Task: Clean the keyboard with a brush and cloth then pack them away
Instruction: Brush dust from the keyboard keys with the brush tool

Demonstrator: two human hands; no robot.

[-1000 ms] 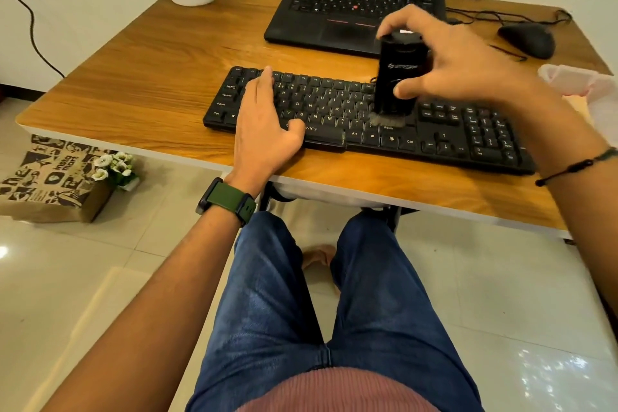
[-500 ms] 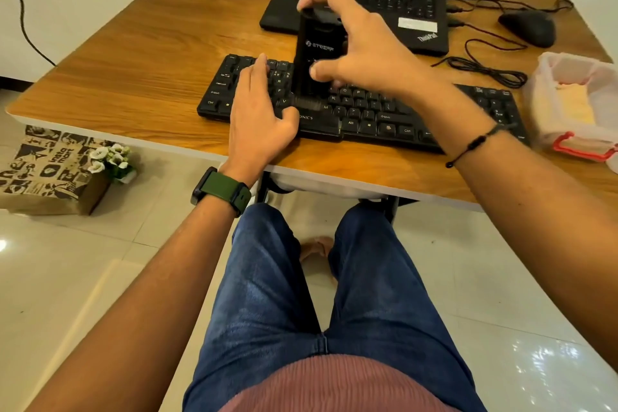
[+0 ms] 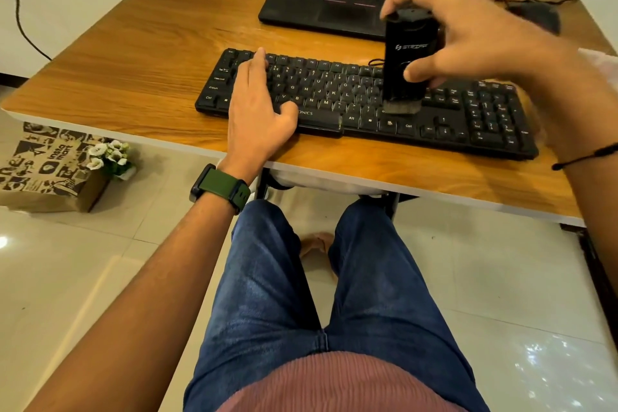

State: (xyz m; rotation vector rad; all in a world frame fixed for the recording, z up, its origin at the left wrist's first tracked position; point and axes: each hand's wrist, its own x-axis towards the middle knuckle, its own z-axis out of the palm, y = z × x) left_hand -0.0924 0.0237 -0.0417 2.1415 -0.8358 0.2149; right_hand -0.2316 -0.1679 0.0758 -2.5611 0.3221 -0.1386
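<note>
Brush (image 3: 406,63) now swept back from left keys to middle-right of keyboard (image 3: 368,100), clamped upright in right hand (image 3: 468,33); left hand (image 3: 261,110) kept flat, fingers apart, steadying keyboard. Brushing judged unfinished; cloth step pending.

**What the person wears**

Both forearms are bare, with no sleeves in view. The left wrist carries a watch (image 3: 219,188) with a dark green strap, black lugs and a black case edge showing at the side. The right wrist has a thin black cord bracelet (image 3: 586,157) with a small knot or bead along it. The legs are in blue denim jeans (image 3: 287,294), faded along the thighs, with a stitched centre seam. A dusty-pink ribbed top (image 3: 337,385) covers the waist. One bare foot (image 3: 316,244) shows between the knees.
</note>
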